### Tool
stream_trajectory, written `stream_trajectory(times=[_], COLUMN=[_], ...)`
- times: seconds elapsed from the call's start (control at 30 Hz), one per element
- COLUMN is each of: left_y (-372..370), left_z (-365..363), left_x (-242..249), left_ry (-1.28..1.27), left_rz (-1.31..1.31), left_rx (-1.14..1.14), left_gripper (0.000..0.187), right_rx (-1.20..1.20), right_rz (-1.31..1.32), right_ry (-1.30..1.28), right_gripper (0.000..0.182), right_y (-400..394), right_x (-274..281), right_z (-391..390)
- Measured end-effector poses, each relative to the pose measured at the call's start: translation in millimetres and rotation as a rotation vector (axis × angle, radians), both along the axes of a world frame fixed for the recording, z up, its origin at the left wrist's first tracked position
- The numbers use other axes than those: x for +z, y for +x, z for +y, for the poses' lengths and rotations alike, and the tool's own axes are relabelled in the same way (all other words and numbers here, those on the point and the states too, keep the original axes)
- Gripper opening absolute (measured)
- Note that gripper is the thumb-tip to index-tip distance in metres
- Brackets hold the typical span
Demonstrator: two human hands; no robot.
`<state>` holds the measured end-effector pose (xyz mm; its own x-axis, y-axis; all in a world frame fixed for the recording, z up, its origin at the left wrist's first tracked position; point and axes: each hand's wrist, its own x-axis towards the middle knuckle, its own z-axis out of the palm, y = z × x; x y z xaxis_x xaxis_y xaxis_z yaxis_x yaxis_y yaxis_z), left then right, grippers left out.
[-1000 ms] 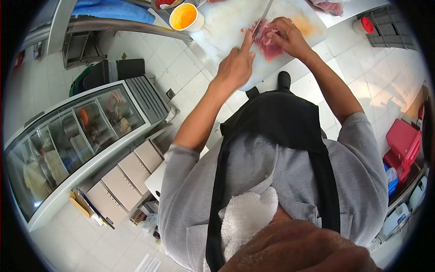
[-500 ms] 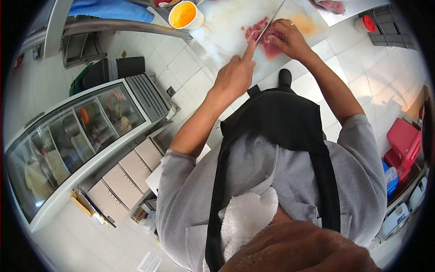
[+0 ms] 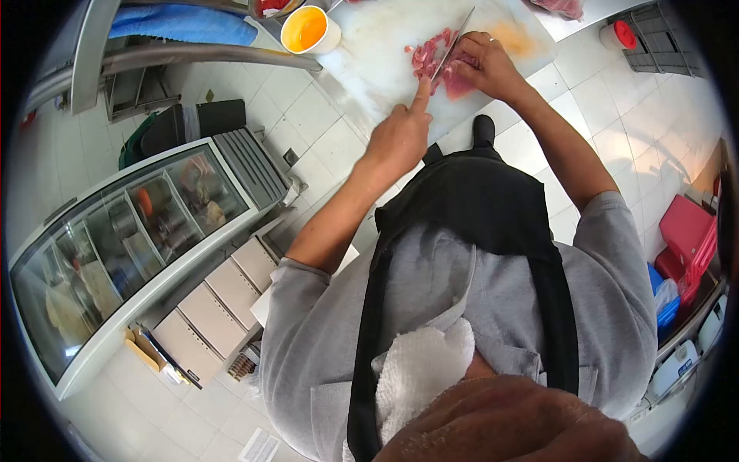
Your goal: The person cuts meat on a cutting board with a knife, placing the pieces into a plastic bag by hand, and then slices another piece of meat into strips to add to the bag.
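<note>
A knife (image 3: 454, 42) is held in my left hand (image 3: 400, 138), its fingers closed on the handle and the index finger stretched along the blade's base. The blade slants up and right over a white cutting board (image 3: 377, 38). My right hand (image 3: 489, 69) presses its bent fingers on a larger piece of red meat (image 3: 459, 86), just right of the blade. Small cut meat pieces (image 3: 425, 60) lie to the left of the blade. The handle is mostly hidden in my left hand.
A white tub with orange contents (image 3: 309, 31) stands at the board's left. More meat (image 3: 560, 8) lies at the top right. A metal rail (image 3: 208, 54) and a glass-topped display case (image 3: 131, 239) are at left. A red-lidded container (image 3: 618, 35) and a dark crate (image 3: 666, 42) stand at right.
The knife has slid back toward my body, with its tip lower in view. My left hand has moved slightly down. The small pieces are more spread out left of the blade.
</note>
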<state>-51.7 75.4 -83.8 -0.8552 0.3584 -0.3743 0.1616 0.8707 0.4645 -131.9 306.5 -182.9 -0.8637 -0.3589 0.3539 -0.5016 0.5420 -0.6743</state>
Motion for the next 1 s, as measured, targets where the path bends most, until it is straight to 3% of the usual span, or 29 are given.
stream_trajectory(times=[0.1,0.13,0.23,0.3,0.37,0.5,0.57,0.63,0.7,0.77,0.8,0.87,0.97,1.0], left_y=[-29,-56,-91,-57,-22,4,-26,-76,-88,-48,-30,1,3,-11], left_z=[29,38,25,14,6,7,28,28,32,21,16,6,21,31], left_x=[-46,-51,-45,-30,9,-15,-58,-78,-68,-29,-7,7,-20,-40], left_ry=[0.066,0.214,0.229,0.284,0.050,0.017,0.144,0.289,0.446,0.330,0.111,0.056,0.001,0.085], left_rz=[0.158,0.161,0.124,0.224,0.032,-0.042,0.214,0.287,0.378,0.262,0.088,0.025,-0.090,0.014], left_rx=[0.015,0.013,-0.065,-0.027,0.017,-0.012,0.003,-0.051,-0.117,-0.054,-0.042,-0.044,0.003,0.007], left_gripper=[0.059,0.064,0.067,0.066,0.063,0.065,0.064,0.063,0.062,0.062,0.063,0.063,0.062,0.062], right_rx=[0.018,0.000,-0.058,-0.044,-0.033,-0.011,-0.001,-0.007,-0.041,-0.088,-0.048,-0.018,-0.001,-0.009], right_rz=[0.008,0.039,0.019,-0.004,-0.048,0.026,0.063,0.049,0.050,0.031,0.003,-0.034,-0.005,-0.018], right_ry=[0.058,0.062,-0.077,-0.082,-0.097,-0.021,-0.018,0.009,-0.028,-0.082,-0.063,-0.047,-0.048,-0.026], right_gripper=[0.025,0.024,0.021,0.020,0.019,0.020,0.019,0.021,0.021,0.021,0.021,0.021,0.020,0.021], right_y=[-1,-4,0,6,11,6,6,5,9,8,6,10,11,12], right_x=[-5,-4,6,17,16,3,1,-2,6,8,7,3,-1,-1], right_z=[-1,-3,-4,0,0,1,-3,-2,-2,0,2,4,4,4])
